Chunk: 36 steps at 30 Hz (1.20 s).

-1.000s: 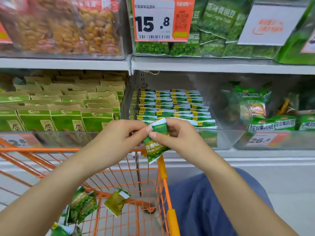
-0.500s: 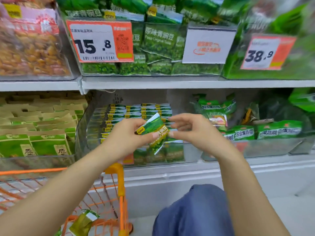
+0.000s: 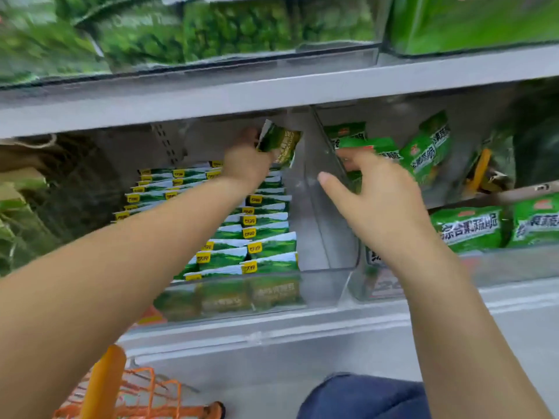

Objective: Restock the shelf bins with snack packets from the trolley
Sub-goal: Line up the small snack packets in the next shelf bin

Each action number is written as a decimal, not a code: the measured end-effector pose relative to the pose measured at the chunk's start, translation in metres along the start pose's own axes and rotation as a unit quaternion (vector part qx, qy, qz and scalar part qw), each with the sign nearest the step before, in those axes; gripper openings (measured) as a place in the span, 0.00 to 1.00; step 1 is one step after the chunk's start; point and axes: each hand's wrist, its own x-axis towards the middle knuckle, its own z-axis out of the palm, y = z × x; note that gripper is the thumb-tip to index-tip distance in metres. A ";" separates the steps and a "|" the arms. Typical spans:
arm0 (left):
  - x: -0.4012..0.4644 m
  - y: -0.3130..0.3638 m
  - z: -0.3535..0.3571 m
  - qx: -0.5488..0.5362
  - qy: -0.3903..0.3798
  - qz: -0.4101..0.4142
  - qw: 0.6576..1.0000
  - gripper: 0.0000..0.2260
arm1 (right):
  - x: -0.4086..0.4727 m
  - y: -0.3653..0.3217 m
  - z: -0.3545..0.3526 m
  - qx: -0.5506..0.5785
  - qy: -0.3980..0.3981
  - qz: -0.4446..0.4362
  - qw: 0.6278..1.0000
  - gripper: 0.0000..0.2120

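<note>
Our left hand (image 3: 246, 160) grips a green snack packet (image 3: 279, 143), held deep inside the clear shelf bin (image 3: 328, 237) above the rows of matching packets (image 3: 260, 234). Our right hand (image 3: 378, 201) hovers near the bin's right wall, fingers relaxed, holding nothing. The orange trolley (image 3: 102, 385) stands below left.

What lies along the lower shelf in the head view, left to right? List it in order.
Rows of green packets in the clear bin → left hand holding a green packet → clear divider wall → right hand → bright green snack bags.
</note>
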 end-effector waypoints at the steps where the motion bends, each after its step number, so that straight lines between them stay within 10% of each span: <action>1: 0.008 -0.001 0.008 -0.003 0.000 -0.003 1.000 0.20 | 0.000 0.001 0.000 -0.005 -0.008 -0.007 1.000 0.23; 11: 0.045 -0.013 0.032 0.194 -0.075 0.073 0.975 0.16 | 0.005 0.007 -0.001 0.020 -0.021 -0.020 0.999 0.23; 18: 0.042 0.000 0.037 0.395 -0.092 0.234 0.883 0.14 | 0.004 0.008 -0.001 0.018 -0.017 -0.036 0.999 0.23; 30: 0.051 -0.002 0.040 0.274 -0.083 0.111 0.952 0.12 | 0.006 0.004 0.001 -0.023 -0.013 -0.045 0.999 0.23; 36: -0.020 -0.008 -0.021 0.129 -0.001 0.214 0.968 0.09 | -0.007 -0.022 0.012 -0.022 0.078 -0.126 0.989 0.14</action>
